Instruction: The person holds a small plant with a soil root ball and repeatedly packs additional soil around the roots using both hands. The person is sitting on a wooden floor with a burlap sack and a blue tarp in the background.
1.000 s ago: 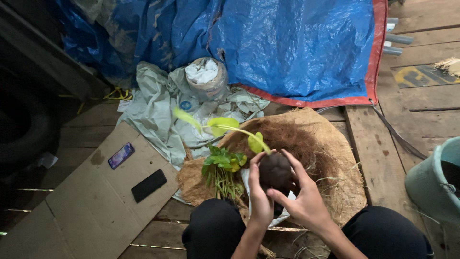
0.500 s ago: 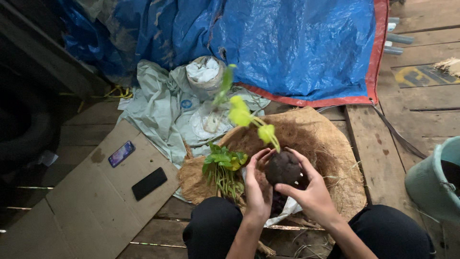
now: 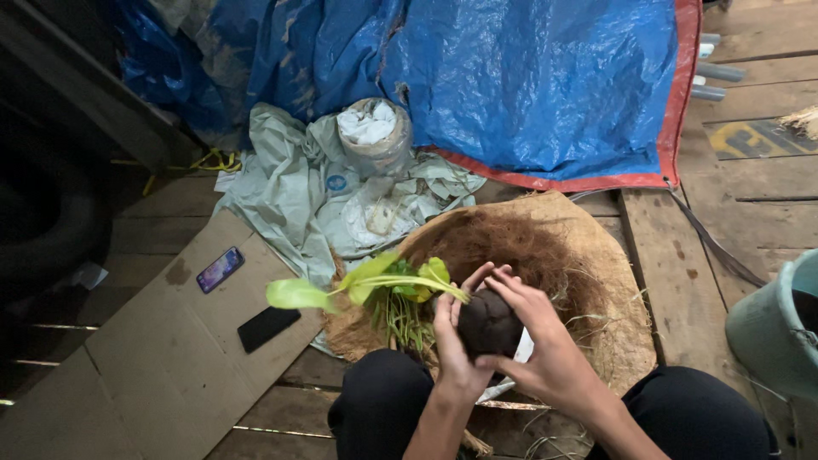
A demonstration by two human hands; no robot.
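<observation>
Both hands wrapped around a dark root ball [image 3: 488, 322], held above the lap. Left hand [image 3: 453, 345] grips its left side, fingers curled over the top; right hand [image 3: 545, 341] cups the right side and underside, fingertips on top. Ball sits between the two palms, touching both.

Plant stems [image 3: 409, 284] come out of the ball's upper left and run sideways, away from the left hand, ending in pale yellow-green leaves [image 3: 298, 295].

Just beyond the hands: mound of brown coconut fibre [image 3: 545, 247] on a round coarse mat [image 3: 626, 290]. A bunch of green seedlings [image 3: 400, 311] lies just left of the left hand.

Further left of the hands, flat cardboard [image 3: 153, 366] carries two phones [image 3: 220, 269] [image 3: 268, 329]. Well ahead: crumpled grey sack [image 3: 290, 196], rolled-open bag of white material [image 3: 372, 128], blue tarp [image 3: 528, 77]. Green bucket [image 3: 771, 324] well right of the right hand. Wooden plank floor [image 3: 724, 204] under everything.
</observation>
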